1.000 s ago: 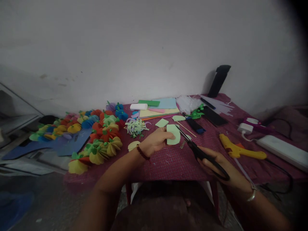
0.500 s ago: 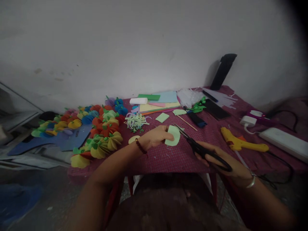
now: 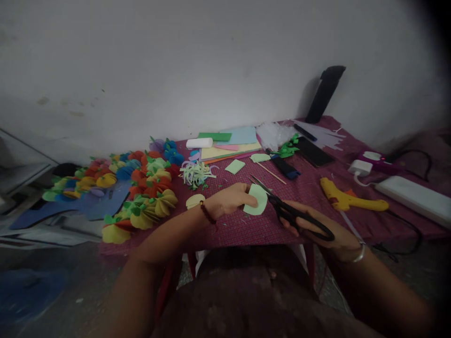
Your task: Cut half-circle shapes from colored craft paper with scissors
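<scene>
Tablecloth (image 3: 243, 237), one glue gun (image 3: 350, 201); left fingers (image 3: 249, 200) hold paper (image 3: 260, 193), right (image 3: 291, 228) one scissors (image 3: 287, 210)

Left of the pale-green rounded paper (image 3: 260, 196) I hold lie multicoloured pleated paper ornaments (image 3: 140, 177); behind it, flat multicoloured paper sheets (image 3: 215, 153); to its right, a yellow plastic glue gun (image 3: 346, 201).

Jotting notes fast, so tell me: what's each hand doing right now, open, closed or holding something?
Left hand: closed, holding light green paper.
Right hand: closed, holding black-handled scissors.
</scene>
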Available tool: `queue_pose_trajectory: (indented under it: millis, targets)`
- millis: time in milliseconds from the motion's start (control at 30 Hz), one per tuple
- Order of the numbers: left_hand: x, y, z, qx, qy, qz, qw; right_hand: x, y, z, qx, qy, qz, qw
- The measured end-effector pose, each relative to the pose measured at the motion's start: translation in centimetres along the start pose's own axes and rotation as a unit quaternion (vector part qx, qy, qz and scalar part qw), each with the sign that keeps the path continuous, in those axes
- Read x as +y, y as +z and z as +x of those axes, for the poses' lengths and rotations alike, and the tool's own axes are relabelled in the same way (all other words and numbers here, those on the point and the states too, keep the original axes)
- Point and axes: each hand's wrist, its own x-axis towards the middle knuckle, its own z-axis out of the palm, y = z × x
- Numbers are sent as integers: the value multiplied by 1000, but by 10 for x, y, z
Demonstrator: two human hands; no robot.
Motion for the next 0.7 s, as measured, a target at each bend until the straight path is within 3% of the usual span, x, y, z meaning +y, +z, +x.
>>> queue_pose_trajectory:
  millis: [367,700]
  targets:
    - [2,12,-1,54,32,-76,995,-2,14,-2,41,8,35,999]
    - [1,15,1,50,32,-88,994,-5,14,0,49,-12,-22,999]
